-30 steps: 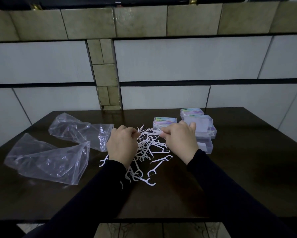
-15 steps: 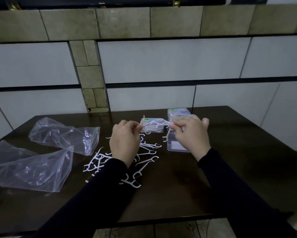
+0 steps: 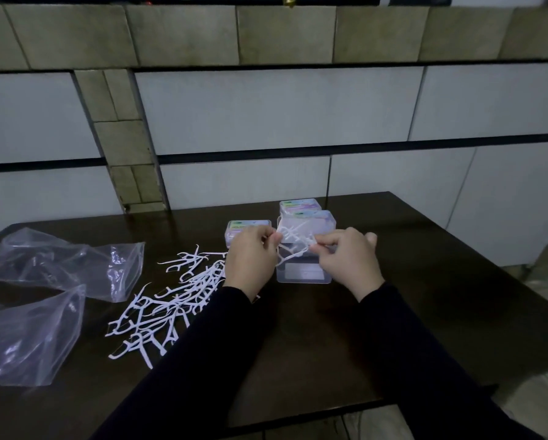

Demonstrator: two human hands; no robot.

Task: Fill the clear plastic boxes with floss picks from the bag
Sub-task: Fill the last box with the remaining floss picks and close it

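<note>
Both hands, left hand (image 3: 250,258) and right hand (image 3: 345,262), pinch a tangled bunch of floss picks (image 3: 293,246) just above the open box (image 3: 303,274) near the counter's far edge. Hooked together, some may snag and fall outside the box.

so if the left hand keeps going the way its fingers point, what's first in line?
Likely the open clear box: the left hand, pinching a floss pick bundle, points right and slightly away, above it. Depth unclear.
</note>
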